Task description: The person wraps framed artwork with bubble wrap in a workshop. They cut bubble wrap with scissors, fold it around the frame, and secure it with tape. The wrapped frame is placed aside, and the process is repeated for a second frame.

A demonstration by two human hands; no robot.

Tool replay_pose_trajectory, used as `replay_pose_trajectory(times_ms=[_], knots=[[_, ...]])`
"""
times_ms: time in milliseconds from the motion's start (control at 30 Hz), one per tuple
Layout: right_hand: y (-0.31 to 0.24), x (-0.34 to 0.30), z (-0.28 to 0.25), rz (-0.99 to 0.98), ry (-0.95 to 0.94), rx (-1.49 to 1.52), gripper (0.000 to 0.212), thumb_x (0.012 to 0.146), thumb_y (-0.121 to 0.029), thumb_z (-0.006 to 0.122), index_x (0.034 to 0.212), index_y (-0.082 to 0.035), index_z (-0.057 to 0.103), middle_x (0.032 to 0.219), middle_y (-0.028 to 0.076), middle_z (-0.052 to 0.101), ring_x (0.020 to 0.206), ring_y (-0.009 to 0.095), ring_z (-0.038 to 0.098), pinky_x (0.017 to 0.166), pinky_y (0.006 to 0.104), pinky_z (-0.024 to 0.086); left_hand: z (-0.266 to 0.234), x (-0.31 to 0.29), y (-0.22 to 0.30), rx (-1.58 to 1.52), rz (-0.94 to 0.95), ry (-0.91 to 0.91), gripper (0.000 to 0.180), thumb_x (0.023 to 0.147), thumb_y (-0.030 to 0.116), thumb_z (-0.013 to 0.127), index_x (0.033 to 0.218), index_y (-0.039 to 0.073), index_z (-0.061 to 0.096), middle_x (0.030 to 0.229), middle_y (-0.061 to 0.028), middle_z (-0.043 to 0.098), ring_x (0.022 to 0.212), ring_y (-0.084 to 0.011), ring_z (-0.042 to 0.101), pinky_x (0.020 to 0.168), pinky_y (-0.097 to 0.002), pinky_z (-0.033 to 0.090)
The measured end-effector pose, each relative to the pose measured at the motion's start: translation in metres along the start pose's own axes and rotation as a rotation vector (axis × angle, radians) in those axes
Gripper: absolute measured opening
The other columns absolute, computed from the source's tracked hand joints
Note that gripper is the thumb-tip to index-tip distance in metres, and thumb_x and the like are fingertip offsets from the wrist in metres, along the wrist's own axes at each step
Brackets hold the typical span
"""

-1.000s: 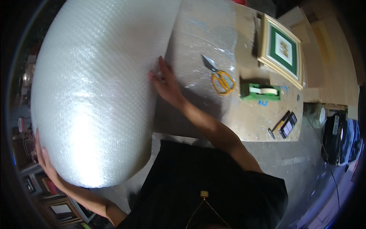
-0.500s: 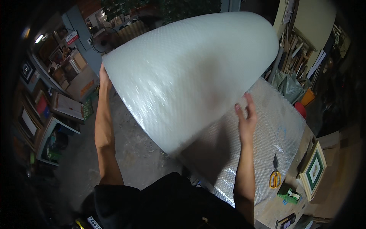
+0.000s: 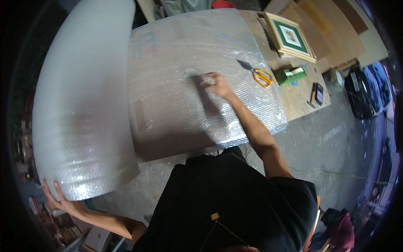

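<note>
A big roll of bubble wrap (image 3: 84, 92) lies along the left side, its near end reaching past the table edge. My left hand (image 3: 62, 199) rests on that near end with the fingers spread, gripping nothing. From the roll a flat sheet of bubble wrap (image 3: 168, 101) covers most of the table. Above the middle of this sheet is my right hand (image 3: 217, 85), fingers loosely bent and apart, with nothing visible in it. Its shadow falls on the sheet. Scissors with orange handles (image 3: 262, 77) lie on the sheet to the right of that hand, blades pointing up and left.
Along the bare right part of the wooden table (image 3: 300, 98) are a green tape dispenser (image 3: 291, 75), a framed picture with a green mat (image 3: 290, 38) and a dark handheld device (image 3: 319, 93). Cardboard sheets (image 3: 336, 29) stand behind. A red container (image 3: 223, 4) shows at the far edge.
The view has turned right. The roll, tilted up between both hands before, now lies at the left. My right hand has left the roll and is over the sheet; my left hand stays at its end.
</note>
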State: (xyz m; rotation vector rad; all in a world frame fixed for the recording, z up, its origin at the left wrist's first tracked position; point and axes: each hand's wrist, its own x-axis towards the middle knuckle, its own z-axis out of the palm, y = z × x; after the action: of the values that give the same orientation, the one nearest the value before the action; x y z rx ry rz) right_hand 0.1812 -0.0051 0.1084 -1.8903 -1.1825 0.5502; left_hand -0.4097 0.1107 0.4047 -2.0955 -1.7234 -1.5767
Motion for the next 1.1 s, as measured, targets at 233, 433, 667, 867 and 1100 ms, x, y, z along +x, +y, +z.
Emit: replay_pose_trajectory(times_ms=[233, 433, 667, 867, 1100], knots=[[0.259, -0.045, -0.131, 0.43, 0.416, -0.853, 0.077, 0.073, -0.045, 0.071, 0.136, -0.009, 0.044, 0.131, 0.015, 0.053, 0.117, 0.033, 0.055, 0.105, 0.0526, 0.033, 0.025, 0.002, 0.024, 0.421, 0.064, 0.217, 0.045, 0.079, 0.042, 0.074, 0.116, 0.017, 0.068, 0.131, -0.0134, 0.053, 0.126, -0.0256, 0.045, 0.104, -0.0425, 0.038], [0.185, -0.033, -0.162, 0.705, -0.113, -0.669, 0.086, 0.066, -0.057, 0.071, 0.137, -0.018, 0.042, 0.127, 0.013, 0.056, 0.116, 0.03, 0.056, 0.097, 0.043, 0.045, 0.145, -0.077, 0.139, 0.126, 0.738, 0.161, 0.039, 0.079, 0.003, 0.074, 0.116, 0.0, 0.06, 0.118, -0.0144, 0.061, 0.112, -0.0264, 0.056, 0.1, -0.0421, 0.042], [0.158, -0.128, -0.167, 0.214, 0.367, -0.24, 0.061, 0.061, -0.033, 0.071, 0.118, -0.014, 0.059, 0.111, 0.017, 0.061, 0.096, 0.036, 0.061, 0.084, 0.0443, 0.049, 0.492, -0.207, 0.324, -0.441, 0.541, -0.898, 0.037, 0.087, 0.014, 0.065, 0.122, 0.007, 0.058, 0.123, -0.0119, 0.059, 0.118, -0.0286, 0.053, 0.103, -0.0416, 0.039], [0.21, -0.272, -0.247, 0.286, 0.402, -0.395, 0.072, 0.052, -0.029, 0.074, 0.12, -0.012, 0.057, 0.113, 0.013, 0.06, 0.105, 0.033, 0.056, 0.088, 0.043, 0.042, 0.68, -0.366, 0.448, -0.213, 0.879, -1.403, 0.051, 0.091, 0.03, 0.055, 0.138, 0.012, 0.044, 0.148, -0.0092, 0.036, 0.137, -0.0311, 0.031, 0.114, -0.0461, 0.022], [0.263, -0.303, -0.303, 0.391, 0.444, -0.493, 0.074, 0.052, -0.029, 0.079, 0.119, -0.008, 0.057, 0.109, 0.015, 0.059, 0.1, 0.033, 0.054, 0.088, 0.0419, 0.04, 0.703, -0.48, 0.481, 0.069, 0.843, -1.328, 0.094, 0.081, 0.072, 0.049, 0.15, 0.013, 0.024, 0.156, -0.0159, 0.017, 0.145, -0.0378, 0.004, 0.115, -0.0545, -0.002]])
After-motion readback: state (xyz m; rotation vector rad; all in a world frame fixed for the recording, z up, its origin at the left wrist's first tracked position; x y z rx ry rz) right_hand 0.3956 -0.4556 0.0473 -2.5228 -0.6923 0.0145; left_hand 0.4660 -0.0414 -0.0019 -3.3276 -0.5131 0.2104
